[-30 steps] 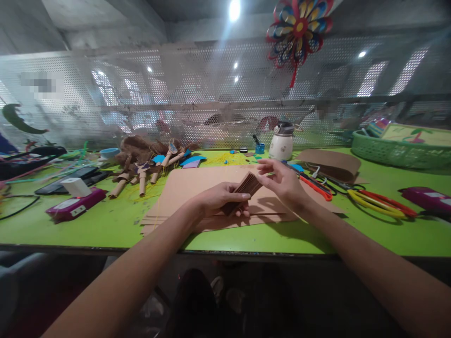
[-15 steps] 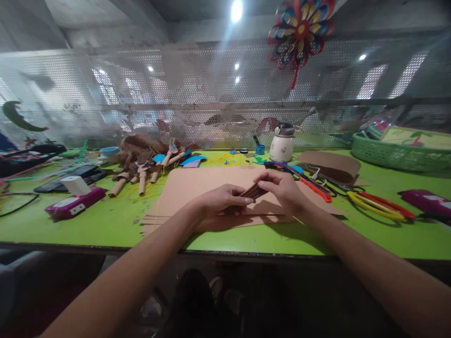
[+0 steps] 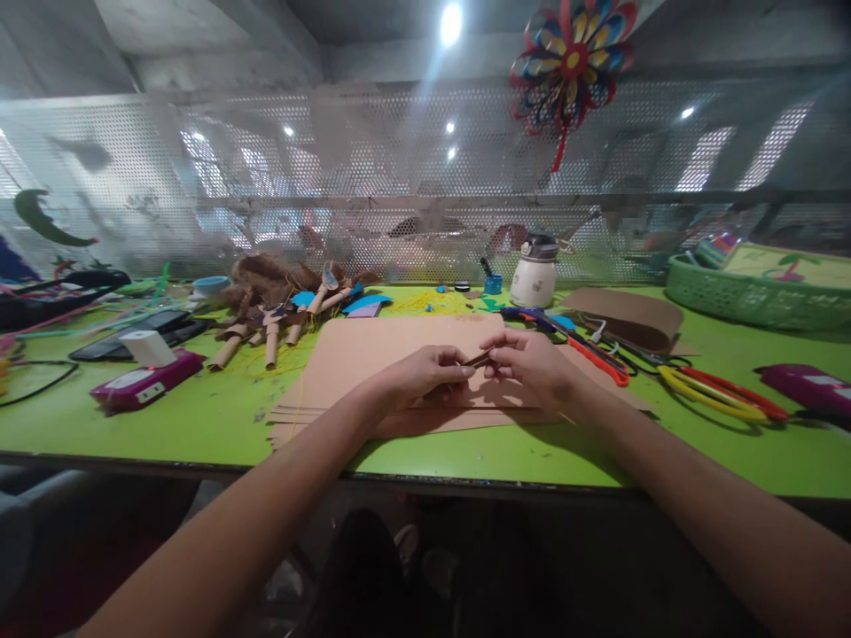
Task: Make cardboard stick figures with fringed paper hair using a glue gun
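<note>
A small brown piece, looking like folded card or paper (image 3: pixel 477 360), is held between my two hands above a stack of brown paper sheets (image 3: pixel 386 346). It is seen nearly edge-on, so its shape is hard to make out. My left hand (image 3: pixel 435 372) pinches one end between thumb and fingers. At the other end, the thumb and fingertips of my right hand (image 3: pixel 525 359) close on it. Below both hands lies the top sheet, with their shadows on it.
Scissors with red handles (image 3: pixel 602 363) and yellow-and-red-handled pliers (image 3: pixel 714 394) lie on the right. Behind stand a white bottle (image 3: pixel 533 275) and a green basket (image 3: pixel 745 297). Brown paper-roll figures (image 3: pixel 269 332) and a purple power strip (image 3: pixel 146 381) are at left.
The brown piece has turned from showing its ridged face to nearly edge-on. My right-hand fingers have shifted lower around its end; the left hand stays almost in place.
</note>
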### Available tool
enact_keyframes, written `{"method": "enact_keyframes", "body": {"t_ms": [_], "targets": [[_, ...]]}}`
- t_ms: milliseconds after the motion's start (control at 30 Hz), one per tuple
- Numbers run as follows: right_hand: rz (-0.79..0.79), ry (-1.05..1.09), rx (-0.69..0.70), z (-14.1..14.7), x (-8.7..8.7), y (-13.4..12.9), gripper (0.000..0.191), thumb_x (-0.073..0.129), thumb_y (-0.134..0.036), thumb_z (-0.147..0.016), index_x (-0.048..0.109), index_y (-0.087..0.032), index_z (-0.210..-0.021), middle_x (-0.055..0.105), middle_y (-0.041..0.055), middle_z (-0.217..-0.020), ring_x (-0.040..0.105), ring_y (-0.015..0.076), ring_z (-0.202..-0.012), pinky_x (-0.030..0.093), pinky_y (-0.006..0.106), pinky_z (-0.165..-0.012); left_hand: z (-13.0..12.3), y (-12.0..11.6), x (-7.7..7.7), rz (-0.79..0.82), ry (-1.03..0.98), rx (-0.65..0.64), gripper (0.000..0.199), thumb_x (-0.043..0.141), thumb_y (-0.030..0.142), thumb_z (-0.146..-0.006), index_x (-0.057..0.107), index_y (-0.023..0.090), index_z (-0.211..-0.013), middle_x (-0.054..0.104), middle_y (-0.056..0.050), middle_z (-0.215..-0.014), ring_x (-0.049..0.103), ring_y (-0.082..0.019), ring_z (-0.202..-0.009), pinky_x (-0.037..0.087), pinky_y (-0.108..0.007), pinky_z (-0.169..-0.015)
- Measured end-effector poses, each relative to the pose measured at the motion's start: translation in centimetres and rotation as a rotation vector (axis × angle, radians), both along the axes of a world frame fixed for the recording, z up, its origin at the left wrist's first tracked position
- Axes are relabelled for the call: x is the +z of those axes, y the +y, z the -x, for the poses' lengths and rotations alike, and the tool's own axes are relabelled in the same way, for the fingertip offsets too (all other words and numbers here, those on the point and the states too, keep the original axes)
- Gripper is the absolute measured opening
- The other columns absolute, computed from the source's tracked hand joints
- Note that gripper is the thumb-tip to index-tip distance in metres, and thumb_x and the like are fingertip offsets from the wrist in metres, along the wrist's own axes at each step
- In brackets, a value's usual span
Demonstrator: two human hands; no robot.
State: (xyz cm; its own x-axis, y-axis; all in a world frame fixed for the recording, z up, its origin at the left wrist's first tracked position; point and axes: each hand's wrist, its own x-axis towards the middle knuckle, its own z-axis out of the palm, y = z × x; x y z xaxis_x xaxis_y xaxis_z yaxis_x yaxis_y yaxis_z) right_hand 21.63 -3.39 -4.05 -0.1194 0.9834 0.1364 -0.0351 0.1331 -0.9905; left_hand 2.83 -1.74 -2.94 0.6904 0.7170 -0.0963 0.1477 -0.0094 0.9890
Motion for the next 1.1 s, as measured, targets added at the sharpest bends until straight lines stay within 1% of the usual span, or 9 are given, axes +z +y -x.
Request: {"method": "enact_keyframes", "body": {"t_ms": [167,300,467,533,600,733,800,933,1100], "targets": [[-0.150,0.008,0.021,-0.6,-0.4,0.5,0.015,0.064,-0.019,-0.069,0.061,-0.014,-0.083,0.062,-0.0004,-0.068,0.058,0.0102,-0.058,0.044,0.025,-0.055,0.2,0.0,-0.1,0.071,-0.116,-0.119,0.031,0.054,0.042,-0.083,0.056,0.014,-0.095,0.063,-0.006,-0.067,0.060,-0.015,-0.057,0.047,-0.031,-0.063],[-0.247,-0.046,0.071,-0.7,-0.4,0.4,0.018,0.065,-0.023,-0.073,0.062,-0.014,-0.088,0.062,-0.0003,-0.065,0.056,0.0105,-0.057,0.045,0.026,-0.056,0.3,0.0,-0.1,0.007,-0.078,-0.171,0.032,0.049,0.042,-0.086,0.057,0.013,-0.097,0.062,-0.005,-0.063,0.059,-0.014,-0.052,0.041,-0.025,-0.053],[-0.212,-0.034,0.117,-0.5,-0.3,1.2,0.030,0.067,-0.028,-0.073,0.060,-0.014,-0.098,0.064,0.0023,-0.071,0.059,0.0124,-0.060,0.047,0.029,-0.059,0.9,0.1,0.3,-0.018,-0.052,-0.176,0.029,0.049,0.040,-0.086,0.058,0.013,-0.087,0.062,-0.004,-0.062,0.056,-0.011,-0.049,0.037,-0.022,-0.049],[-0.199,-0.052,0.102,-0.5,0.0,1.8,0.033,0.065,-0.033,-0.076,0.058,-0.013,-0.102,0.065,0.0050,-0.076,0.062,0.0143,-0.063,0.049,0.030,-0.059,1.5,0.5,0.9,-0.040,-0.065,-0.109,0.023,0.050,0.033,-0.086,0.058,0.012,-0.085,0.062,-0.005,-0.063,0.053,-0.009,-0.047,0.035,-0.020,-0.046],[-0.221,-0.186,0.071,-0.5,0.6,2.3,0.033,0.056,-0.038,-0.082,0.057,-0.013,-0.103,0.065,0.0084,-0.081,0.062,0.0155,-0.066,0.049,0.030,-0.059,2.1,1.2,1.5,-0.063,-0.133,0.053,0.014,0.050,0.022,-0.083,0.057,0.011,-0.086,0.061,-0.004,-0.064,0.051,-0.008,-0.046,0.033,-0.019,-0.044],[-0.431,-0.968,0.127,0.2,1.8,2.8,0.027,0.050,-0.034,-0.084,0.064,-0.013,-0.095,0.066,0.0122,-0.092,0.061,0.0196,-0.081,0.047,0.030,-0.070,3.0,2.8,2.4,-0.087,-0.379,0.514,0.018,0.042,0.010,-0.078,0.054,0.010,-0.091,0.060,-0.003,-0.061,0.054,-0.010,-0.049,0.040,-0.020,-0.048],[-0.498,-1.202,0.173,1.2,1.9,2.9,0.019,0.057,-0.028,-0.077,0.068,-0.014,-0.083,0.067,0.0131,-0.090,0.059,0.0233,-0.088,0.044,0.031,-0.075,3.2,3.4,2.4,-0.092,-0.418,0.646,0.021,0.041,0.008,-0.075,0.053,0.010,-0.093,0.061,-0.004,-0.061,0.057,-0.012,-0.052,0.044,-0.022,-0.051],[-0.497,-1.262,0.179,3.3,0.8,3.1,0.013,0.058,-0.022,-0.071,0.065,-0.012,-0.065,0.066,0.0163,-0.080,0.059,0.0258,-0.083,0.041,0.031,-0.070,3.4,4.0,2.0,-0.074,-0.426,0.736,0.026,0.042,0.008,-0.074,0.052,0.011,-0.097,0.063,-0.004,-0.061,0.061,-0.014,-0.056,0.048,-0.025,-0.058],[-0.470,-1.132,0.117,3.4,-0.4,3.4,0.013,0.054,-0.021,-0.073,0.061,-0.012,-0.067,0.066,0.0137,-0.079,0.058,0.0205,-0.072,0.039,0.028,-0.062,3.3,4.1,1.7,-0.032,-0.437,0.794,0.026,0.041,0.009,-0.074,0.052,0.011,-0.097,0.064,-0.005,-0.062,0.063,-0.015,-0.058,0.051,-0.026,-0.062]]}}
